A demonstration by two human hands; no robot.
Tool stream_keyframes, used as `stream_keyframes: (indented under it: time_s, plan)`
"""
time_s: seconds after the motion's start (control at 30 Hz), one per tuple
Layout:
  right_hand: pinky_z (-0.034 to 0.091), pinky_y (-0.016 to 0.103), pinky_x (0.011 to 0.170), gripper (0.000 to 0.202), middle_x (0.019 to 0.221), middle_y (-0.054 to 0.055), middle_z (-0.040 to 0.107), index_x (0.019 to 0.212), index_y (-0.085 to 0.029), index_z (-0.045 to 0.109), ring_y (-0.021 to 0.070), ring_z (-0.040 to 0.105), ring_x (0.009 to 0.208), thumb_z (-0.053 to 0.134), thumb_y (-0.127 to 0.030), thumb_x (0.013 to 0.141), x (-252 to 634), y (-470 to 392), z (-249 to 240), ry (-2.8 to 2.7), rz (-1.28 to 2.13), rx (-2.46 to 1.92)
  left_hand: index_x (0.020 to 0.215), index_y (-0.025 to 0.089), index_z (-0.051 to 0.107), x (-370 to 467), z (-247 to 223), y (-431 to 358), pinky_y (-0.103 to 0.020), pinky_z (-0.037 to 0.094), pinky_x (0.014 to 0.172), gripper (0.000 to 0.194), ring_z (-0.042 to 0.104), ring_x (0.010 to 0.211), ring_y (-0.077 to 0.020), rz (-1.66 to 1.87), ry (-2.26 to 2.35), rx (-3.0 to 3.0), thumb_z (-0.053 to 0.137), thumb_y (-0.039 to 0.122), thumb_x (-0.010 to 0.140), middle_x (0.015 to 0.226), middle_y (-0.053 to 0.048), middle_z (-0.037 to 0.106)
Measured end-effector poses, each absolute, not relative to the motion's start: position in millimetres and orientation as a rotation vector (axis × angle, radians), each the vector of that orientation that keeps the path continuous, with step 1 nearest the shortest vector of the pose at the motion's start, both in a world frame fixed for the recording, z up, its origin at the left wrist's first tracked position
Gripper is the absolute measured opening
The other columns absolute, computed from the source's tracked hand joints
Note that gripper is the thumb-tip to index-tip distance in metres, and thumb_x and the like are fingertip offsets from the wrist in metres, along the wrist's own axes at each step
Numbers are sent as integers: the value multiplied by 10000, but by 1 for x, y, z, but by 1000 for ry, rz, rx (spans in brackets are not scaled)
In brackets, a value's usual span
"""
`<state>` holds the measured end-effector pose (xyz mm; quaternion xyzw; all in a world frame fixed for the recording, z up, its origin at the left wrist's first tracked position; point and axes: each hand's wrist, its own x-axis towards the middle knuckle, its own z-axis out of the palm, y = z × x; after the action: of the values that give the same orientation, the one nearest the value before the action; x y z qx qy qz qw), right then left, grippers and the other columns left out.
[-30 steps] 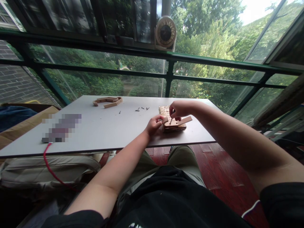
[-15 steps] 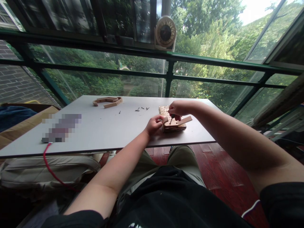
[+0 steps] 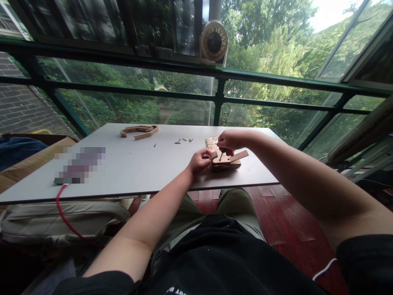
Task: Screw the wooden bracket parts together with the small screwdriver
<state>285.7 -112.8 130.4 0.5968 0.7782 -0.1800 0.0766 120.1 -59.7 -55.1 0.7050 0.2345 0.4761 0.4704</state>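
We have the bent wooden strip [image 3: 239,156] lying on top of the rough block [image 3: 227,165], near the front edge of the white table [image 3: 162,168], its curled end to the left and its flat end jutting past the block's right side. Our left hand [image 3: 199,162] pinches the curled end between thumb and fingers, while our right hand [image 3: 230,141] is closed around the handle of a screwdriver [image 3: 220,156], whose thin shaft slants down to the strip just beside the curl. The likeliest trouble, we judge, is a slip: the shaft leans rather than standing straight, so sideways push could throw the tip off its spot and score the wood — or send it toward our left fingers, which sit close by. Twisting could also swing the strip about the tip, since we see only that one hand steadying it, at one end; a bump to the jutting flat end would turn it the same way. The block itself might slide or rock under downward force, as we see no clamp on it, though its underside is hidden. Pressing too hard near the bend might split the strip. Our fist covers much of the tool, so a wandering tip could go unnoticed. The loose screws [image 3: 177,141] lie to the left of the block, beyond our left hand, and a careless sweep of that hand might scatter them.
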Motion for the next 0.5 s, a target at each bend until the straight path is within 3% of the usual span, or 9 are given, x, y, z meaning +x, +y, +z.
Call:
stream_keyframes:
  time_s: [0.1,0.23,0.5]
  plan:
    - [512,291,746,173,763,56,777,981,-152,733,186,729,709,627,-247,884,287,-113,130,2363,-481,1734,833,151,619,120,-57,-58,-277,510,727,204,643,762,-161,1143,578,1706,640,222,642,804,-6,671]
    - [511,277,721,283,714,22,763,1047,-160,728,185,733,720,700,-123,768,289,-112,129,2361,-473,1710,830,152,618,120,-59,-57,-281,514,734,196,654,753,-157,1140,554,1682,665,227,655,817,-6,681]
    - [489,281,700,184,738,36,775,972,-148,747,182,716,714,668,-147,805,281,-116,132,2347,-392,1700,795,157,613,120,-60,-54,-297,524,769,168,649,785,-161,1183,522,1737,685,245,671,832,-17,682]
